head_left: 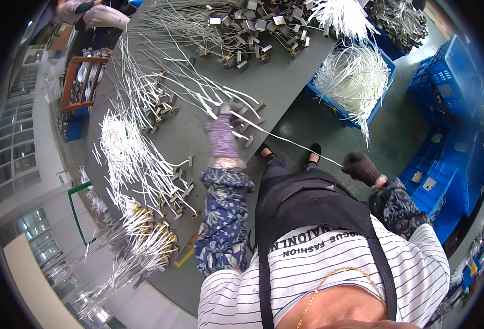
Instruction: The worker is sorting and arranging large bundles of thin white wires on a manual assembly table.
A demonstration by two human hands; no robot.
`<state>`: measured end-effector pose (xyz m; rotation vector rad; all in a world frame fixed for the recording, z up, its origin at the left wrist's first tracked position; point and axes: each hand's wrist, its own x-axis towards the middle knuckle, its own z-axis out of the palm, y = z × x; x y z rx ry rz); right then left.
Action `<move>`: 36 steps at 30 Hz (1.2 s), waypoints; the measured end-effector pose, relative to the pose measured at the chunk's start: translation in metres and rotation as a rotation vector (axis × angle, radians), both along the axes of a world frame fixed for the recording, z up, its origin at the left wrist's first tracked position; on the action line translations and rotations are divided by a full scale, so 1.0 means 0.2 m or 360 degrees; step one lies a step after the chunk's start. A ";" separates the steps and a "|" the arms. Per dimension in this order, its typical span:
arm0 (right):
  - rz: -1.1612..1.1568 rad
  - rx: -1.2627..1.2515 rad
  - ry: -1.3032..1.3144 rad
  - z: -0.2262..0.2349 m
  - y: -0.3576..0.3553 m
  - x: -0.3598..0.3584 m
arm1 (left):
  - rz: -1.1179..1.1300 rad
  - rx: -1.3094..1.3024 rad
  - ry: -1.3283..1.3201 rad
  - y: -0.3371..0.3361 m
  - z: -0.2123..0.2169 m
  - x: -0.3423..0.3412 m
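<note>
My left hand, in a purple-grey knit glove, reaches over the grey table with its fingers closed around white-sleeved wires. A single long white wire stretches from there past the table's edge to my right hand. That hand, in a dark glove, is closed on the wire's end in front of my apron. Beside my left hand lie more white-sleeved wires with small grey metal blocks at their ends. My fingertips on both sides are partly hidden.
Bundles of white-sleeved wires cover the table's left side; a pile of metal blocks lies at its far end. A blue crate of white tubes stands right of the table. Blue crates stack farther right. Another person is far left.
</note>
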<state>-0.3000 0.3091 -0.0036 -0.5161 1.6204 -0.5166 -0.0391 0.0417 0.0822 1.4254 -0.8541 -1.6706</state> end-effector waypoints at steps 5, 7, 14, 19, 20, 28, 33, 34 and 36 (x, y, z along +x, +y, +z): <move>0.0110 -0.0778 -0.0041 0.23 -0.79 0.43 | -0.0359 0.0160 -0.0493 0.04 -0.20 0.01; 0.0275 -0.0828 -0.0302 0.30 -0.96 0.51 | -0.0366 0.0147 -0.0494 -0.05 -0.16 0.04; 0.0651 -0.0910 0.1285 0.38 -1.63 0.40 | -0.0463 0.0080 -0.0485 -0.32 -0.16 0.42; 0.0755 -0.1095 0.1810 0.10 -1.77 0.35 | -0.0156 0.0156 0.0096 -0.18 -0.07 0.34; 0.0775 -0.1216 0.1869 0.13 -1.72 0.33 | -0.0157 0.0156 0.0105 -0.16 -0.08 0.32; 0.0770 -0.1277 0.0589 0.34 -0.68 0.23 | -0.0112 0.0218 0.0907 0.11 -0.22 -0.14; 0.1655 -0.1205 0.1070 -0.27 0.49 -0.04 | 0.0046 0.0347 0.0943 0.02 -0.42 -0.24; 0.0952 -0.0344 0.0674 -0.18 0.57 -0.03 | 0.0126 0.0330 0.1023 -0.01 -0.40 -0.25; 0.0210 0.0478 0.0235 -0.03 0.66 -0.06 | 0.0024 0.0092 0.0947 -0.10 -0.37 -0.22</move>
